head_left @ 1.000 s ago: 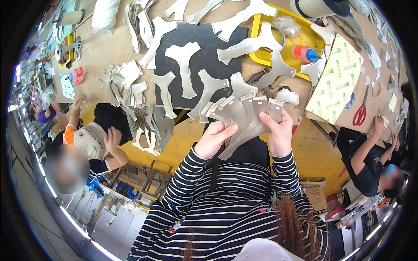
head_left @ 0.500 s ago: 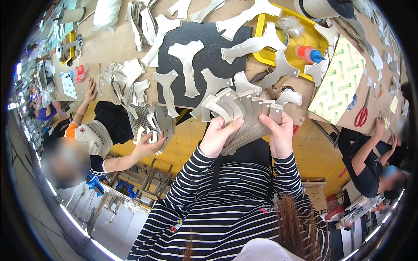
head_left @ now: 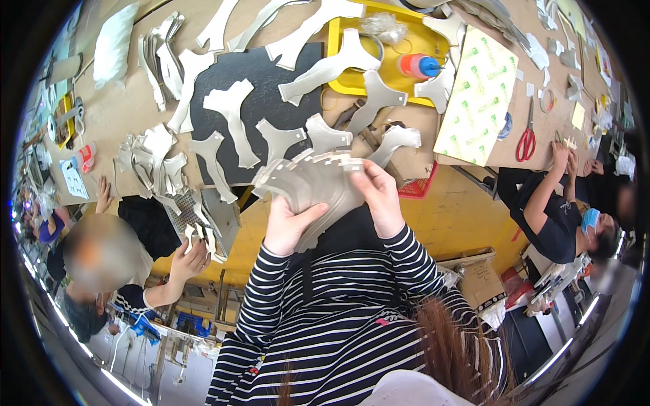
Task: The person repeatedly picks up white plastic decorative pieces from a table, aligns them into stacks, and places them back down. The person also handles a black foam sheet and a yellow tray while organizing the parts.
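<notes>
Counter [head_left: 105, 118]: near edge just beyond right hand [head_left: 379, 201]
Yellow floor [head_left: 251, 220]: open beside left hand [head_left: 289, 224]
Grey pieces [head_left: 315, 184]: fanned between both hands
Left hand: pinching the fan's left side
Right hand: pinching its right corner

I see red-handled scissors [head_left: 526, 145] right of a green-patterned sheet [head_left: 476, 95], and a blue-capped bottle [head_left: 412, 65] in a yellow tray [head_left: 421, 42].
</notes>
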